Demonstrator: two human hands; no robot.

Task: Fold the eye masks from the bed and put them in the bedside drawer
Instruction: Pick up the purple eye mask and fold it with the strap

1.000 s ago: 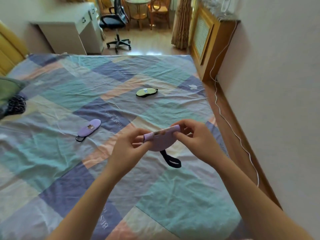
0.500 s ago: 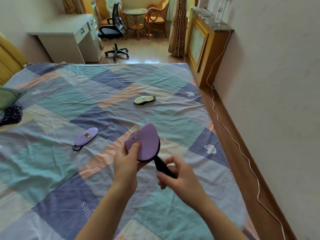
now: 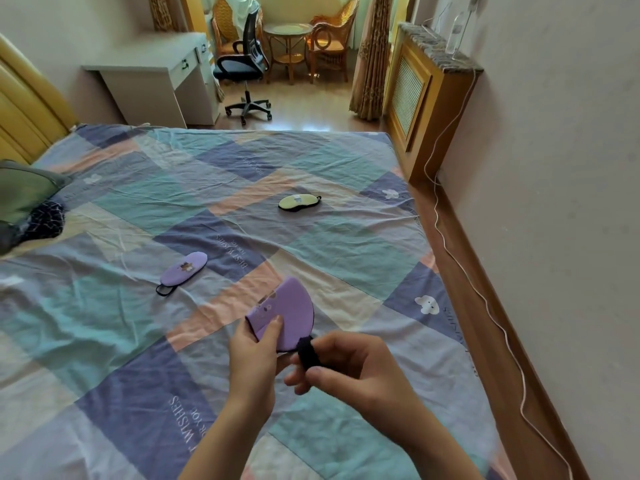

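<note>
A purple eye mask (image 3: 289, 311), folded in half, is pinched at its lower edge by my left hand (image 3: 254, 355) above the bed (image 3: 104, 341). Its black strap (image 3: 306, 351) hangs from the fold, and my right hand (image 3: 349, 368) grips that strap between fingers and thumb. A second purple eye mask (image 3: 185, 269) lies flat on the quilt to the left, its black strap trailing toward me. A yellow-green eye mask (image 3: 298, 202) lies farther off near the middle of the bed. No bedside drawer is in view.
A green pillow (image 3: 24, 192) and dark patterned cloth (image 3: 46, 220) sit at the bed's left edge. A white cable (image 3: 460, 271) runs along the wooden floor by the right wall. Beyond the bed stand a white desk (image 3: 156, 74), an office chair (image 3: 246, 64) and a wooden radiator cover (image 3: 426, 88).
The mask was held stretched between both hands; now it is folded in half in my left hand, and my right hand has dropped to take the black strap. The view has tilted up.
</note>
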